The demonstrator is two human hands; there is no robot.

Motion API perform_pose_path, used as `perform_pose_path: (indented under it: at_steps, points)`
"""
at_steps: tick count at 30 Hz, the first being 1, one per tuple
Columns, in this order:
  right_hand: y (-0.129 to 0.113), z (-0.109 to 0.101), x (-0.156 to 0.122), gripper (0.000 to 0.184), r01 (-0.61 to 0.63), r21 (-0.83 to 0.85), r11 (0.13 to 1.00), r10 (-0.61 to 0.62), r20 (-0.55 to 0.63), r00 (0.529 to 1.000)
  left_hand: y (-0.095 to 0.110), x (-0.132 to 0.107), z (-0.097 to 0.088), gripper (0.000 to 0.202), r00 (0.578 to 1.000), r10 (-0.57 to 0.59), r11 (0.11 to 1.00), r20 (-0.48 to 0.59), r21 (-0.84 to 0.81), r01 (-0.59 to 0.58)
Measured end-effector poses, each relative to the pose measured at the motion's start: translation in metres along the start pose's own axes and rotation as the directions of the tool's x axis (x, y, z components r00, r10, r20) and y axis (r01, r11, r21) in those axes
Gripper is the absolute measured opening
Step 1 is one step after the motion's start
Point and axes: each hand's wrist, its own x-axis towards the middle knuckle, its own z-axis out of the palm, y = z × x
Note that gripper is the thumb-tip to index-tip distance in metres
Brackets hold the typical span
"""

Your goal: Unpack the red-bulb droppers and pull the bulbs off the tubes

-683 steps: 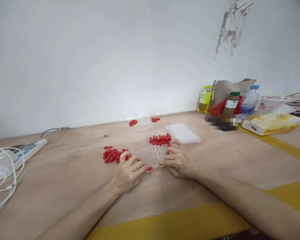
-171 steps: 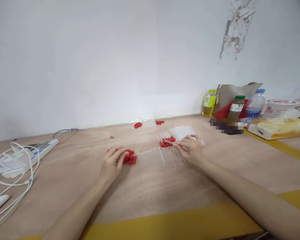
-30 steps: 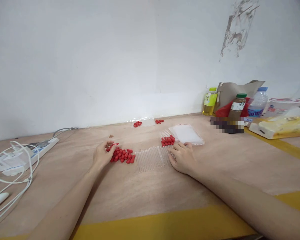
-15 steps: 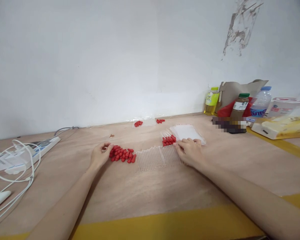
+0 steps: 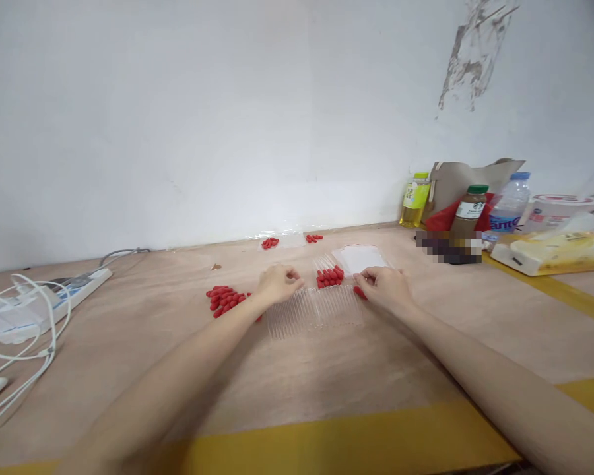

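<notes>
My left hand (image 5: pixel 278 285) hovers over the upper left end of a row of thin clear tubes (image 5: pixel 317 313), thumb and fingers curled into a pinch; what is between them cannot be made out. At the right end of that row, my right hand (image 5: pixel 387 289) is closed on a red rubber bulb (image 5: pixel 360 292) that shows below its thumb. Behind the row, between my hands, lies a group of clear tubes with red bulbs on their ends (image 5: pixel 329 277). A heap of loose red bulbs (image 5: pixel 224 300) sits left of my left hand, partly hidden by the wrist.
White plastic bags (image 5: pixel 361 257) lie behind my right hand. Two small groups of red bulbs (image 5: pixel 270 243) rest on clear film by the wall. A power strip (image 5: pixel 82 293) with white cables stands left; bottles (image 5: pixel 416 199), a grey bag (image 5: pixel 458 181) and a tissue pack (image 5: pixel 549 254) stand right.
My left hand has moved right from the heap of red bulbs to above the tubes. My right hand has shifted slightly right, away from the bulb-tipped tubes, and a red bulb now shows at its thumb.
</notes>
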Motion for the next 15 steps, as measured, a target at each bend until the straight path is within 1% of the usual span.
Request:
perform_pose_path:
  at_steps: [3,6,8,11,15]
  points:
    - [0.001,0.000,0.000,0.030,0.002,0.010,1.000,-0.002,-0.006,1.000,0.020,0.027,0.025,0.028,0.996,-0.065,0.997,0.057,-0.027,0.067]
    - [0.001,-0.001,0.000,0.032,0.010,0.018,1.000,-0.009,-0.011,1.000,0.027,0.043,0.038,0.037,0.989,-0.106,0.993,0.105,-0.050,0.111]
    - [0.000,-0.002,-0.001,0.034,0.018,0.020,1.000,-0.018,-0.013,1.000,0.027,0.048,0.042,0.040,0.983,-0.119,0.989,0.139,-0.077,0.130]
    - [-0.002,-0.003,-0.002,0.034,0.025,0.027,0.999,-0.025,-0.021,0.999,0.021,0.051,0.044,0.037,0.975,-0.115,0.981,0.192,-0.132,0.142]
    - [-0.004,-0.001,-0.003,0.035,0.033,0.031,0.999,-0.032,-0.022,0.999,0.016,0.052,0.047,0.034,0.964,-0.133,0.965,0.230,-0.192,0.179]
